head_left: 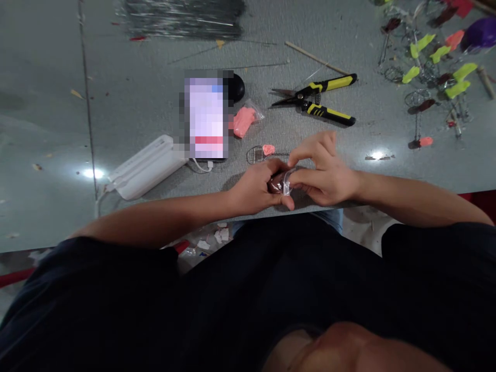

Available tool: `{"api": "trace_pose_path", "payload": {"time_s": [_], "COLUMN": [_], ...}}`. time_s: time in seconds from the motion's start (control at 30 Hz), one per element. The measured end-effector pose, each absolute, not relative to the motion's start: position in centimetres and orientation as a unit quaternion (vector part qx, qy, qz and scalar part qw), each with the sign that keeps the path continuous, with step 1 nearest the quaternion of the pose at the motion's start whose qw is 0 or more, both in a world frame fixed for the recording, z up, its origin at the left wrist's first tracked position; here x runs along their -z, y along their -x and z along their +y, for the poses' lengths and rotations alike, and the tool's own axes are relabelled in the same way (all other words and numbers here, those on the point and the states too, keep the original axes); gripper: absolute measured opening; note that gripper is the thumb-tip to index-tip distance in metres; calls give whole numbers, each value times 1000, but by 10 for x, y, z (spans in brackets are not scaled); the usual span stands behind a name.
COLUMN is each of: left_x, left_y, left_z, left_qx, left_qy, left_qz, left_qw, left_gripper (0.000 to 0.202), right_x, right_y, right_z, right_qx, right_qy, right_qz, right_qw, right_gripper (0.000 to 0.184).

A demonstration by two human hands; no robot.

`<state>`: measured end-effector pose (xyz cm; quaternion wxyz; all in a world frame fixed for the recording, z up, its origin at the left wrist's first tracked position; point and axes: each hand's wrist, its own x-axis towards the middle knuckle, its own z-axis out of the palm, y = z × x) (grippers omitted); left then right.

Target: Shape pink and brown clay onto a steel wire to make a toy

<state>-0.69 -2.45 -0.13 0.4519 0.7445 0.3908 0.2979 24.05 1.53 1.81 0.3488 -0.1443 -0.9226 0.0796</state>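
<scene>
Near the table's front edge, my left hand (pixel 251 188) is closed around a small clear plastic packet of brown clay-like material (pixel 276 183). The thumb and fingers of my right hand (pixel 327 173) pinch the packet's clear end, with its other fingers curled above. Just beyond my hands lies a thin wire loop with a pink rose-shaped piece (pixel 268 150) on it. A packet of pink clay-like material (pixel 245 121) rests farther back, beside a phone (pixel 206 116) whose screen is blurred out.
Yellow-and-black pliers-like snips (pixel 315 98) lie beyond my right hand, near a thin wooden stick (pixel 313 57). A white power bank (pixel 147 168) is cabled on the left. Wire pieces with green and pink bits (pixel 430 67) cover the back right; a bundle of wires (pixel 182 19) lies at the back.
</scene>
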Motion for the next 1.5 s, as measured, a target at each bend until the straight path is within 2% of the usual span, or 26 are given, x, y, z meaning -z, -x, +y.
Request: {"api": "trace_pose_path", "payload": {"time_s": [0.13,0.23,0.3,0.57,0.63,0.7,0.77,0.9,1.1,1.2,1.3,1.43,1.5], "left_x": [-2,-4,-7,-14,-13,-11,-8,-7,-9,-9,-9,-6,-5], "left_y": [6,5,4,2,3,3,3,3,2,-1,-1,8,12], "left_z": [-27,-28,-29,-26,-24,-22,-19,-16,-19,-22,-24,-27,-30], "left_qx": [-254,-234,-233,-192,-203,-223,-225,-205,-189,-227,-305,-391,-382], "left_qy": [-784,-796,-794,-749,-750,-759,-773,-783,-771,-760,-739,-719,-735], "left_qz": [408,403,396,445,435,409,381,360,359,337,338,364,378], "left_qw": [393,386,398,451,455,456,455,464,491,507,497,446,414], "left_gripper": [61,25,11,27,41,59,67,66,76,87,87,83,77], "right_x": [-20,-23,-25,-31,-33,-35,-37,-41,-40,-40,-41,-44,-45], "right_y": [-236,-232,-231,-235,-235,-236,-238,-241,-236,-235,-242,-250,-249], "right_z": [13,9,6,5,6,8,11,15,10,14,26,32,25], "right_qx": [-90,-80,-69,-81,-70,-73,-100,-126,40,68,10,-169,-231], "right_qy": [161,182,195,228,239,237,226,183,134,122,151,313,334], "right_qz": [-926,-907,-897,-909,-911,-922,-939,-960,-968,-970,-966,-877,-847], "right_qw": [328,372,390,341,330,296,239,171,208,201,208,324,344], "right_gripper": [36,32,27,24,28,30,32,35,40,41,38,28,24]}}
